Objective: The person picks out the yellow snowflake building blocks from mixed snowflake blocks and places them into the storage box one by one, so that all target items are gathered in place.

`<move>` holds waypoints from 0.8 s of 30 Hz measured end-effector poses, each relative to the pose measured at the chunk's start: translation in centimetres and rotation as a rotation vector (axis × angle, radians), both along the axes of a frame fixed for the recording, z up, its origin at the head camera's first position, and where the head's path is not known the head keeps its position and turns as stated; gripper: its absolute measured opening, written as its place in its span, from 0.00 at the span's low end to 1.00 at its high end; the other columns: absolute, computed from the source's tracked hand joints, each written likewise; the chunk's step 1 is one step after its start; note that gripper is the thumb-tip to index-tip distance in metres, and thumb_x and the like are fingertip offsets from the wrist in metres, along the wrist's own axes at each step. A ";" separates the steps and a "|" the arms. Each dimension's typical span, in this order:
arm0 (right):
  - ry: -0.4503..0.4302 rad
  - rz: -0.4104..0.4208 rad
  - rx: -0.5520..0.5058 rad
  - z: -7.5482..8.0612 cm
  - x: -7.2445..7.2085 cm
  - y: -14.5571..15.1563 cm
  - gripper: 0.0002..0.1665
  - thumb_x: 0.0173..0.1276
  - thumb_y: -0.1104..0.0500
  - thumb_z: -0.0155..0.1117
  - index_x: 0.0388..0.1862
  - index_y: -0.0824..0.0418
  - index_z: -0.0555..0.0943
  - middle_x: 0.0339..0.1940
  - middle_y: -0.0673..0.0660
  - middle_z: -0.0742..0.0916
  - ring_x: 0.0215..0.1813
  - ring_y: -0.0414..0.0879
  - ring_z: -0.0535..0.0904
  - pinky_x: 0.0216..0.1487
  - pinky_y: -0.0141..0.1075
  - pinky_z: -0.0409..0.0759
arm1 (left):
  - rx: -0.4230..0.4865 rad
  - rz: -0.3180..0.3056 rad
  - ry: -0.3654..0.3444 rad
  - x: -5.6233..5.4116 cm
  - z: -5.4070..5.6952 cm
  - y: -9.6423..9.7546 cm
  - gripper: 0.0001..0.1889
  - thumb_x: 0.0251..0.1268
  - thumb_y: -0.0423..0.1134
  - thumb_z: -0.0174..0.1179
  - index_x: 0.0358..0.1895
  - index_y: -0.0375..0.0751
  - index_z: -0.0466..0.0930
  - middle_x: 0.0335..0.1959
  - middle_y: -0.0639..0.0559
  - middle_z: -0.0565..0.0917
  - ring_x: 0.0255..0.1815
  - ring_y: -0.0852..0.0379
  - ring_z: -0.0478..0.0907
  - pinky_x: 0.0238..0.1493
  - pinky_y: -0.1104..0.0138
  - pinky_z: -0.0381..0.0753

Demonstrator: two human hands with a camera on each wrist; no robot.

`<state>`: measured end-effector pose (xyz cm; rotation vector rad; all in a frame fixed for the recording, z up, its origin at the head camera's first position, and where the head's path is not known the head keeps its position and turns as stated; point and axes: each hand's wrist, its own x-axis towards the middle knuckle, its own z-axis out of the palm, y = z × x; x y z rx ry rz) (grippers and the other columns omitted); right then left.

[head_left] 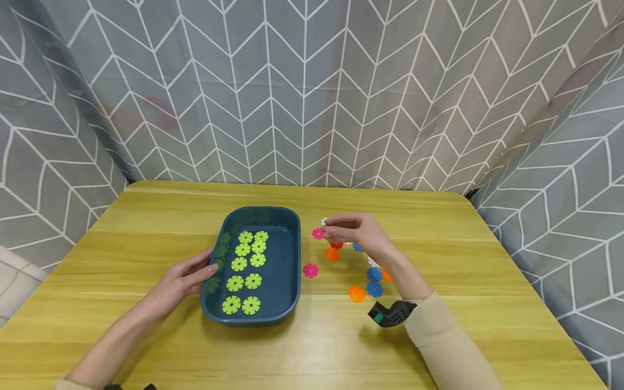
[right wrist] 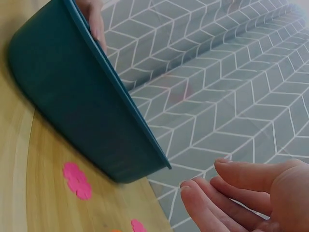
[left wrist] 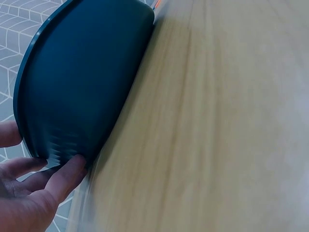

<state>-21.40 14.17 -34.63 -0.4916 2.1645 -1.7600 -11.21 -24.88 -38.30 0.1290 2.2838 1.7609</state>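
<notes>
A dark teal plastic basin [head_left: 290,260] stands on the table, with several lime-green notched discs [head_left: 253,280] lying flat in its left half. My left hand [head_left: 187,277] grips the basin's left wall, thumb over the rim and fingers against the outside, as the left wrist view [left wrist: 46,186] also shows. Right of the basin, my right hand [head_left: 358,232] hovers over loose coloured discs. Its thumb and fingers point toward the basin, and the right wrist view shows a gap between them with nothing in it. A pink disc [head_left: 318,233] lies just beyond the fingertips.
Another pink disc [head_left: 310,270] lies close to the basin's right wall. Orange discs [head_left: 357,294], blue discs [head_left: 374,289] and a white disc [head_left: 372,261] are scattered near the right forearm, partly under it. Behind the wooden table [head_left: 161,216] hangs a grey patterned curtain [head_left: 302,97].
</notes>
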 end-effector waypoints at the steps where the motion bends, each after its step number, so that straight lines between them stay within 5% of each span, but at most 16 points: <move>1: 0.001 0.002 0.002 0.0 0.0 0.2 0.26 0.71 0.56 0.67 0.62 0.68 0.79 0.57 0.68 0.85 0.56 0.63 0.83 0.59 0.46 0.81 | -0.001 0.001 0.000 0.0 0.0 0.0 0.36 0.78 0.48 0.51 0.80 0.36 0.48 0.79 0.31 0.54 0.58 0.61 0.79 0.52 0.73 0.80; 24: 0.026 -0.067 0.068 0.0 0.3 3.3 0.25 0.73 0.56 0.64 0.63 0.71 0.77 0.60 0.70 0.83 0.58 0.66 0.81 0.62 0.50 0.79 | 0.007 -0.006 -0.001 0.1 -0.3 0.0 0.36 0.78 0.47 0.51 0.80 0.37 0.48 0.79 0.31 0.53 0.60 0.64 0.76 0.53 0.74 0.80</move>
